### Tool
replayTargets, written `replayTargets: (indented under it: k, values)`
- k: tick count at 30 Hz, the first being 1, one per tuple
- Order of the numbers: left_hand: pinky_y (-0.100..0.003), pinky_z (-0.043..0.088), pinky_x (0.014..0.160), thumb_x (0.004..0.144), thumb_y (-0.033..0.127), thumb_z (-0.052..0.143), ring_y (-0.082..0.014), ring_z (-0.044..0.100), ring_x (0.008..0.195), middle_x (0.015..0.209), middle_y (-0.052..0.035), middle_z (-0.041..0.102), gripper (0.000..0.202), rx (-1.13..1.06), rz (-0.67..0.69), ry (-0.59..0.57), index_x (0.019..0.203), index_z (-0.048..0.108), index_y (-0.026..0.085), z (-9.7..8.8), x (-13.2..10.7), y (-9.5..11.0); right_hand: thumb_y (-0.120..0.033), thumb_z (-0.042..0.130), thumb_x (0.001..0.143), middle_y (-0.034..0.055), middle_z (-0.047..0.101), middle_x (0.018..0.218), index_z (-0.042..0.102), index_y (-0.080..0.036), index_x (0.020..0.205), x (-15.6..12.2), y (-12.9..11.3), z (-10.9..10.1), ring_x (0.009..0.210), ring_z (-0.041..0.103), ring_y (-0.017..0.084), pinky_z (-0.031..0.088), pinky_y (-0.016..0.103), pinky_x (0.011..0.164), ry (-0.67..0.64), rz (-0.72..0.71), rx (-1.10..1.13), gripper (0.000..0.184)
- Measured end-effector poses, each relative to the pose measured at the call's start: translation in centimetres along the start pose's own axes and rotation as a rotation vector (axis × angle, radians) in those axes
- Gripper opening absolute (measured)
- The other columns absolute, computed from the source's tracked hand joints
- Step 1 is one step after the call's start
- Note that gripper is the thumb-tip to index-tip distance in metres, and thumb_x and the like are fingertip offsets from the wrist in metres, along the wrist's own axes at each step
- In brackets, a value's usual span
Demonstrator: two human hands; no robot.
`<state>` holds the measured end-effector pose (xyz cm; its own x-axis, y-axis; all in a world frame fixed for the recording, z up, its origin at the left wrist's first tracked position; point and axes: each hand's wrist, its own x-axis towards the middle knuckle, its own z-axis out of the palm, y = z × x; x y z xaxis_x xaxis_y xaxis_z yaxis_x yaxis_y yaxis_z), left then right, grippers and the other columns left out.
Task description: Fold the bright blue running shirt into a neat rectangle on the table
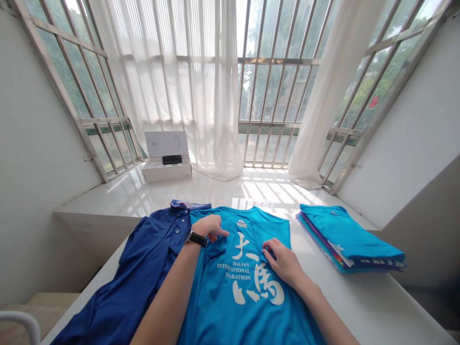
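A turquoise T-shirt (230, 220) with white "Dalian International Marathon" lettering lies spread on the white surface. Over its upper left part, my left hand (210, 227) has its fingers curled on the cloth, one digit pointing right; a black-strapped watch (196, 238) is on that wrist. My right hand (283, 261) pinches the shirt near the sleeve, which lies folded inward over the chest on the right. Partly beneath the left forearm is a dark blue polo shirt (147, 249) with a buttoned placket, lying beside the T-shirt.
A stack of folded clothes (352, 239), turquoise on top, sits at the right. At the back left an open white box (167, 173) holds a black object (172, 159). Sheer curtains (201, 96) hang before barred windows. A curved white rail (21, 318) shows at lower left.
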<state>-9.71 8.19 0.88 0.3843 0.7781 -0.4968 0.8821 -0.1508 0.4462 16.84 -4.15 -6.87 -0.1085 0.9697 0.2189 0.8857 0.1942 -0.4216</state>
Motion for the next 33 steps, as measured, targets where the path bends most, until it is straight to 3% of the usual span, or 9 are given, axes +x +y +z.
replayTargets:
  k: [8,13,23,29,33]
  values:
    - [-0.030,0.057,0.059,0.067,0.020,0.064,-0.0217,0.068,0.060,0.052,-0.0037,0.065,0.015,0.061,-0.034,0.008,0.056,0.055,0.017,-0.1,-0.8,1.0,-0.035,0.043,0.094,0.0050,0.066,0.094,0.063,-0.025,0.092,0.0,0.3,0.2,0.077,0.065,0.022,0.051,0.034,0.066,0.014,-0.008,0.008,0.022]
    - [-0.033,0.057,0.060,0.069,0.017,0.057,-0.0205,0.066,0.057,0.054,-0.0062,0.065,0.021,0.089,0.018,0.045,0.048,0.052,0.017,-0.8,-1.9,1.5,-0.036,0.041,0.095,0.0056,0.066,0.095,0.062,-0.025,0.093,0.0,0.1,0.1,0.079,0.065,0.023,0.051,0.035,0.067,-0.003,-0.001,0.005,0.024]
    - [-0.026,0.054,0.052,0.070,0.017,0.058,-0.0194,0.067,0.057,0.057,-0.0052,0.067,0.021,0.100,0.030,0.014,0.050,0.054,0.016,1.2,0.4,1.3,-0.035,0.042,0.095,0.0049,0.066,0.095,0.062,-0.025,0.093,0.0,0.1,0.0,0.079,0.065,0.022,0.051,0.034,0.067,-0.004,0.001,-0.004,0.023]
    - [-0.025,0.053,0.053,0.074,0.039,0.066,-0.0190,0.067,0.057,0.057,-0.0042,0.066,0.032,0.060,0.022,-0.018,0.054,0.055,0.016,0.9,0.4,0.7,-0.035,0.043,0.095,0.0048,0.066,0.094,0.063,-0.025,0.092,0.0,0.2,0.2,0.078,0.066,0.022,0.051,0.034,0.066,0.013,-0.010,-0.001,0.023]
    - [-0.027,0.052,0.054,0.070,0.037,0.069,-0.0198,0.066,0.058,0.055,-0.0037,0.065,0.031,0.073,0.023,-0.023,0.052,0.054,0.017,0.8,0.4,0.6,-0.036,0.043,0.096,0.0045,0.066,0.094,0.063,-0.025,0.093,0.0,0.2,0.2,0.078,0.065,0.022,0.051,0.034,0.067,0.005,-0.010,-0.004,0.024]
